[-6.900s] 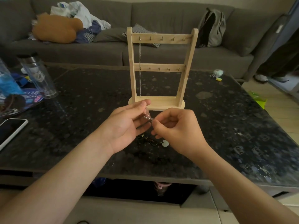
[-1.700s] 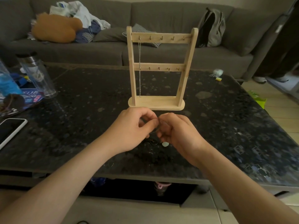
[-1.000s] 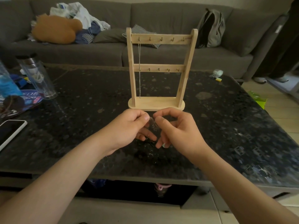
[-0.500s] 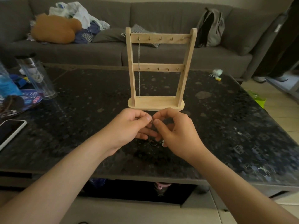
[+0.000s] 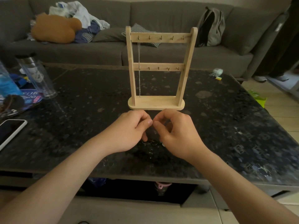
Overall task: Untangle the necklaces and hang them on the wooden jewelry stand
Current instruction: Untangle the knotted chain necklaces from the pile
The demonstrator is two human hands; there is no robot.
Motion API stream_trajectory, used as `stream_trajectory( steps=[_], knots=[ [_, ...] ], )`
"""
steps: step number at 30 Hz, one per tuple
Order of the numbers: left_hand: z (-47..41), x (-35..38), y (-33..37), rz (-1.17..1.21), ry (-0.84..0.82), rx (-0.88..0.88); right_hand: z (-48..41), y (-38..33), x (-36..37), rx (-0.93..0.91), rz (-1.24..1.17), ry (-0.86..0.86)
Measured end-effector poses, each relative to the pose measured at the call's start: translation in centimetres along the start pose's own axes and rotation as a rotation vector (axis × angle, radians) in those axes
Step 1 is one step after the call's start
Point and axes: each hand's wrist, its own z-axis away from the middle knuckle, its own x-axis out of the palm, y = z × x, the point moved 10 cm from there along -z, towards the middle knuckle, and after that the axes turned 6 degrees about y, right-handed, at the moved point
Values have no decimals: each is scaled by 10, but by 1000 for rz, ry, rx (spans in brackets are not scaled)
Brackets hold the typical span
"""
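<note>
The wooden jewelry stand [image 5: 159, 104] stands upright on the dark speckled table [image 5: 226, 126], with two rows of small hooks. One silver chain [image 5: 139, 70] hangs from the top left hook down to the base. Just in front of the stand, my left hand [image 5: 129, 131] and my right hand [image 5: 176, 133] meet fingertip to fingertip, each pinching a thin necklace chain that is barely visible between them. Below the hands, a dark tangle of necklaces [image 5: 151, 143] lies on the table, partly hidden by my fingers.
A clear tumbler [image 5: 36, 76] and blue packets sit at the table's left, with a phone [image 5: 9, 131] near the front left edge. A small pale object [image 5: 216, 72] lies at the far right. A grey sofa [image 5: 105, 49] with clothes and a backpack runs behind.
Both hands stay together in front of the stand, working the chain. In the last half second their fingertips have closed up slightly; the stand and hung chain have not moved.
</note>
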Motion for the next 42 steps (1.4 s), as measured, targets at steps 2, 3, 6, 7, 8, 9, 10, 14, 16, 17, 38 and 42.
stream_trajectory(
  steps=[2,3,6,7,8,9,10,14,16,17,38,42],
  knots=[
    [2,2,5,-95,-34,32,3,-14,6,-144,256,-63],
    [3,3,7,-118,-45,45,5,-18,13,-185,370,-119],
    [5,4,11,-189,-58,79,11,-18,28,-192,489,-262],
    [5,5,10,-210,-66,79,12,-18,31,-197,502,-296],
    [5,6,8,-214,-71,71,13,-16,34,-195,500,-324],
    [5,6,6,-197,-71,60,11,-14,33,-174,458,-328],
    [5,5,4,-171,-65,50,8,-11,30,-136,378,-305],
    [3,2,2,-69,-20,61,-2,3,11,39,54,-158],
    [1,-2,2,-46,20,70,-2,10,8,154,-48,-150],
    [-1,-5,2,-34,39,72,-1,12,6,195,-81,-143],
    [-1,-26,-3,109,167,33,10,16,28,329,-220,-348],
    [3,-26,5,-31,232,71,11,7,30,261,-72,-406]
  ],
)
